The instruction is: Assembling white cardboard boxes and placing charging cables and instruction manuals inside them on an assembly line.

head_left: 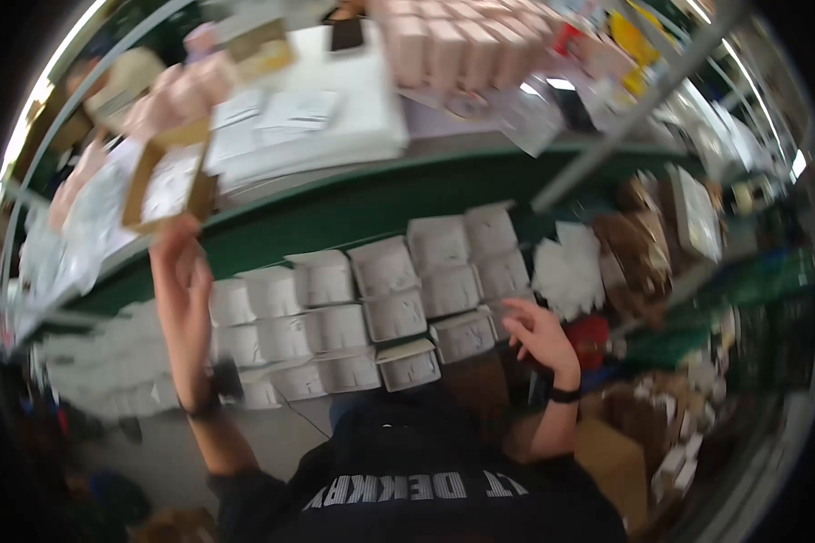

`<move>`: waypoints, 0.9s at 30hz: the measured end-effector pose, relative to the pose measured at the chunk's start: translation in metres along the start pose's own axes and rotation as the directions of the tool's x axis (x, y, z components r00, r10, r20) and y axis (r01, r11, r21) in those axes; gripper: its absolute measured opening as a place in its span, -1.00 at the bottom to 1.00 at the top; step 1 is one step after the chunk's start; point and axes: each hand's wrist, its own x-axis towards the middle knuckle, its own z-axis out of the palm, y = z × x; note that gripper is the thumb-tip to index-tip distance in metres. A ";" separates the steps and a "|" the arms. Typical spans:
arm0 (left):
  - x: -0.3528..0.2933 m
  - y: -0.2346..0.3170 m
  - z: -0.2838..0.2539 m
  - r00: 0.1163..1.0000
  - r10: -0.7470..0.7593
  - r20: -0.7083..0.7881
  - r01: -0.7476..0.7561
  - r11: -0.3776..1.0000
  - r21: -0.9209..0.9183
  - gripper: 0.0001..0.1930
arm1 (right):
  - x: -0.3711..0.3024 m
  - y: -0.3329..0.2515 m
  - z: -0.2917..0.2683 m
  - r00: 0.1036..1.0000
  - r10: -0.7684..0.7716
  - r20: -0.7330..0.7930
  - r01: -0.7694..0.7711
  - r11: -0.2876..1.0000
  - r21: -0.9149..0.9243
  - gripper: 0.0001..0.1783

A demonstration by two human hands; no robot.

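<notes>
My left hand (179, 262) is raised at the near edge of a small brown cardboard box (203, 195), which holds white slips or packets. Its fingertips overlap the box's near corner and are smeared by motion, so whether they grip anything is unclear. Over the right end of the rows of white trays, my right hand (543, 339) hovers with its fingers apart and nothing in them. Nearest to it is an open white box (464, 337). Several more open white boxes (395, 315) stand in rows to the left, with small, indistinct contents.
Behind the rows runs a green-edged bench with a white stack (335, 136) and pink packages (452, 54) on it. A grey metal post (643, 104) slants across the right. White papers (568, 270) and brown wrapping (638, 240) lie beyond my right hand.
</notes>
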 end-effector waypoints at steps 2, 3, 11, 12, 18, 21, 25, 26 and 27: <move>-0.062 0.002 0.029 0.876 -0.151 0.459 0.217 0.972 -0.095 -0.42 | 0.012 -0.008 -0.008 1.000 0.020 -0.023 -0.020 0.999 -0.025 -0.54; -0.077 -0.001 0.051 0.644 -0.276 0.714 0.327 0.943 0.069 -0.44 | 0.018 -0.023 -0.011 1.000 -0.011 -0.029 0.008 0.996 -0.090 -0.56; -0.173 -0.086 0.161 0.350 -0.212 0.913 -0.130 0.954 0.271 -0.45 | 0.127 -0.063 0.004 0.708 -0.681 0.187 0.542 0.353 -0.763 -0.52; -0.180 -0.091 0.152 0.361 -0.218 0.907 -0.025 0.970 0.244 -0.46 | 0.152 -0.058 0.011 0.684 -0.693 0.225 0.577 0.327 -0.748 -0.52; -0.244 -0.184 0.123 0.191 -0.572 0.798 -0.032 0.809 0.587 -0.51 | 0.302 0.046 -0.020 0.732 -0.581 0.356 0.361 -0.112 -0.926 -0.51; -0.278 -0.192 0.082 0.268 -0.596 0.757 0.258 0.801 0.540 -0.53 | 0.317 0.044 -0.020 0.797 -0.421 0.433 0.445 -0.075 -0.893 -0.83; -0.283 -0.193 0.119 0.479 -0.452 0.752 0.378 0.880 0.288 -0.52 | 0.347 0.018 -0.018 0.774 -0.393 0.497 0.477 -0.154 -0.865 -0.80; -0.271 -0.191 0.145 0.508 -0.419 0.753 0.356 0.898 0.260 -0.52 | 0.343 0.017 -0.017 0.779 -0.367 0.508 0.475 -0.183 -0.861 -0.80; -0.258 -0.184 0.167 0.552 -0.360 0.753 0.373 0.913 0.163 -0.52 | 0.343 0.015 -0.018 0.787 -0.355 0.504 0.473 -0.178 -0.863 -0.80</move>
